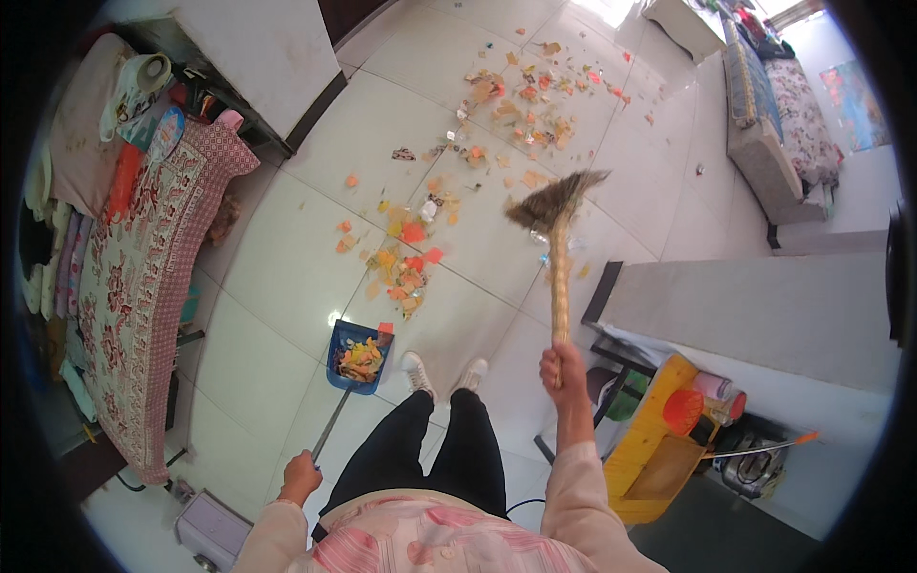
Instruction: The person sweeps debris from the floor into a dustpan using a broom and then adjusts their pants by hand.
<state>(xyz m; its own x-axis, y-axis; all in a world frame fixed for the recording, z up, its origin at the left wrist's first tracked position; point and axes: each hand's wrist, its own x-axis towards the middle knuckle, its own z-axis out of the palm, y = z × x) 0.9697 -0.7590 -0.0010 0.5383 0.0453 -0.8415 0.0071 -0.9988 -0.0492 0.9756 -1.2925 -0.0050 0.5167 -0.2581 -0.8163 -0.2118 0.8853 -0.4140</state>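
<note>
My left hand [301, 473] grips the thin handle of a blue dustpan [333, 372], which rests on the tiled floor to the left of my feet. Scraps of orange, yellow and brown paper or peel [360, 360] lie inside the pan, and one orange piece [386, 328] sits at its rim. In my right hand [564, 369] is the handle of a straw broom [555, 204], its bristles pointing away from me over the floor. Loose litter [405, 276] lies in a heap beyond the dustpan. More scraps [530, 107] are scattered farther off, some left of the broom head.
On the left stands a table with a patterned red-and-white cloth [136, 308]; a white cabinet [258, 64] is beyond it. A low wall [716, 294] and a yellow wooden table [634, 473] stand at right. A cushioned sofa [759, 136] is at the far right.
</note>
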